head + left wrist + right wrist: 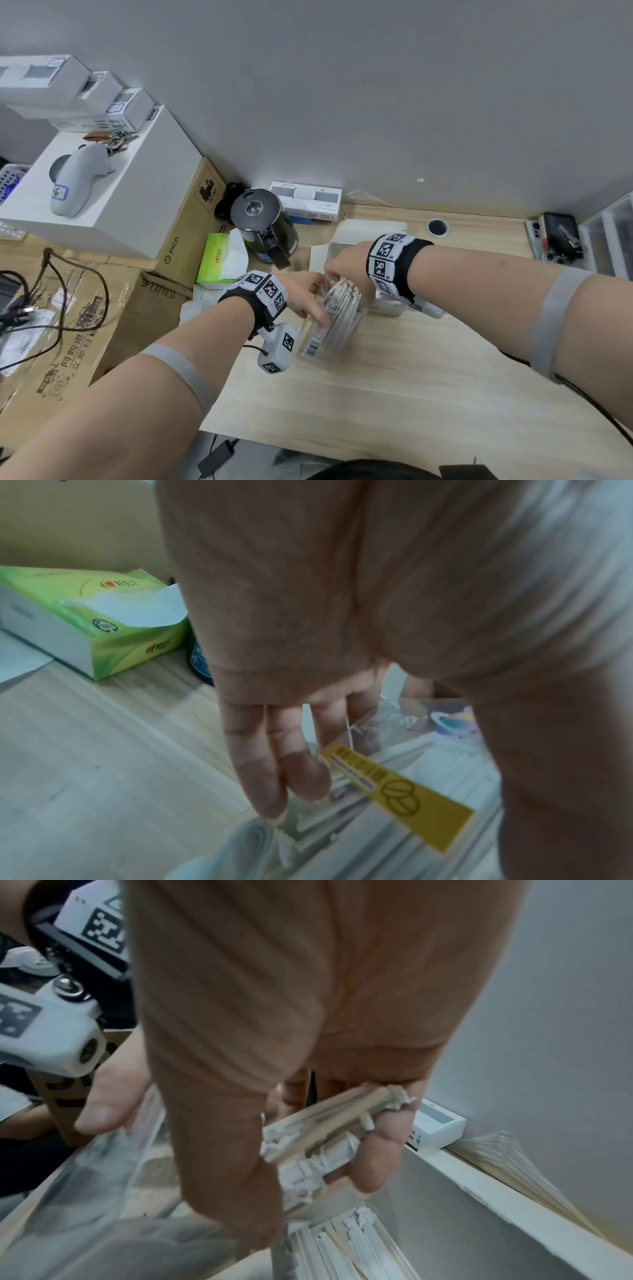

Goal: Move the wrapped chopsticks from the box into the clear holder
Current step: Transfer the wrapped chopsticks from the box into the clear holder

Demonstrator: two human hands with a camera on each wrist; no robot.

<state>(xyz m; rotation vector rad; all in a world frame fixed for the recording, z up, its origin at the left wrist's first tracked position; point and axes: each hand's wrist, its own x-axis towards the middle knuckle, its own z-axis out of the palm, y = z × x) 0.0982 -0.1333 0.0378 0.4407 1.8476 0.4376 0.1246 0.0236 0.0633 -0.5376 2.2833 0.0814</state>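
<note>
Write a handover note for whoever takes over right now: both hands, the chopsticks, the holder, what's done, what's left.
Right hand: grips a bundle of wrapped chopsticks, over the clear holder.
Left hand: fingers straight against the holder's side, steadying it; the holder is tilted.
Box: open on the table behind the holder, more wrapped chopsticks lie inside.
Done: some chopsticks are already in the holder.
Left: seat this bundle, then move the rest.

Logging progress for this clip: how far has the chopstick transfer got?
Midway. The right hand grips a bundle of wrapped chopsticks at the mouth of the clear holder, which the left hand steadies. More wrapped pairs remain in the box, so further trips are left.
</note>
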